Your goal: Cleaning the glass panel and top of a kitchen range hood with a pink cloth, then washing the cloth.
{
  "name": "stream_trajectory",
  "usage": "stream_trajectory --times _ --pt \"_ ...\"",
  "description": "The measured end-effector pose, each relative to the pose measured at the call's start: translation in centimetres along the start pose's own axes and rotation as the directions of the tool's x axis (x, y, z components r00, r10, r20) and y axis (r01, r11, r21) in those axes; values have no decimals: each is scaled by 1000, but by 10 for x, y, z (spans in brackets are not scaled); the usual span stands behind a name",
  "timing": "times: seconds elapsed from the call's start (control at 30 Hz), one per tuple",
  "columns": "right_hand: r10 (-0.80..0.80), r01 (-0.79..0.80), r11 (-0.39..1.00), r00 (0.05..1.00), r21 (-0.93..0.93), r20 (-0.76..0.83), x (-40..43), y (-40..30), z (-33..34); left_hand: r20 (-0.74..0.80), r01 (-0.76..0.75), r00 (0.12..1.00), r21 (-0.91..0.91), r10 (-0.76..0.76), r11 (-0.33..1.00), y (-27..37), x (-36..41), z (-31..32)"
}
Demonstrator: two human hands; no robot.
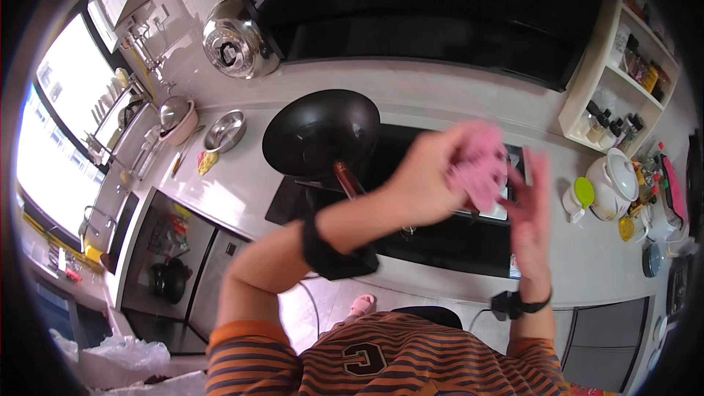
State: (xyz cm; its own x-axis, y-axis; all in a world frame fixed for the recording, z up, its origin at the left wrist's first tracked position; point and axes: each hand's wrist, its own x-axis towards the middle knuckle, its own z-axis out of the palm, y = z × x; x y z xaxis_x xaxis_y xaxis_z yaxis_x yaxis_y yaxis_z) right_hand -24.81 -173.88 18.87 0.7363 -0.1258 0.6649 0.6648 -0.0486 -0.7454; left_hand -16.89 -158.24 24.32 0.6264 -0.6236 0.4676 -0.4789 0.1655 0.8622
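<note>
A crumpled pink cloth (479, 168), blurred by motion, is gripped in my left hand (426, 176) above the black glass cooktop (467, 250). Just to its right is my right hand (528, 214), raised with fingers apart and also blurred. Nothing shows in that hand; whether a fingertip touches the cloth I cannot tell. To the left, a black wok (319, 132) sits over the cooktop's left part, its reddish-brown handle (347, 179) pointing toward me. My left forearm passes in front of the handle's end, and the cloth and hands hide part of the cooktop's right side.
On the left counter are a steel bowl (225, 131), a yellow cloth (207, 163) and a pink basin (184, 127). A white lidded pot (611, 187) and a green-lidded container (579, 196) stand at right. A range hood (429, 33) and spice shelf (616, 74) overhang the back.
</note>
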Motion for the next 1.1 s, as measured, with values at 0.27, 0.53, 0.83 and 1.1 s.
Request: stream_trajectory --times 0.27,0.53,0.83,1.1 --pt "264 -174 952 879 250 -396 26 16 58 229 -233 966 560 121 795 -6 -60 -43" --pt "206 -126 977 763 172 -613 53 -34 -20 253 -311 950 731 181 608 -73 -123 -101" --pt "-26 -95 986 718 -134 -695 116 -122 -76 394 -346 898 351 198 870 -37 -194 -232" --pt "-230 22 954 690 -298 -687 245 -86 -96 -431 199 901 315 -47 928 -33 -246 -280"
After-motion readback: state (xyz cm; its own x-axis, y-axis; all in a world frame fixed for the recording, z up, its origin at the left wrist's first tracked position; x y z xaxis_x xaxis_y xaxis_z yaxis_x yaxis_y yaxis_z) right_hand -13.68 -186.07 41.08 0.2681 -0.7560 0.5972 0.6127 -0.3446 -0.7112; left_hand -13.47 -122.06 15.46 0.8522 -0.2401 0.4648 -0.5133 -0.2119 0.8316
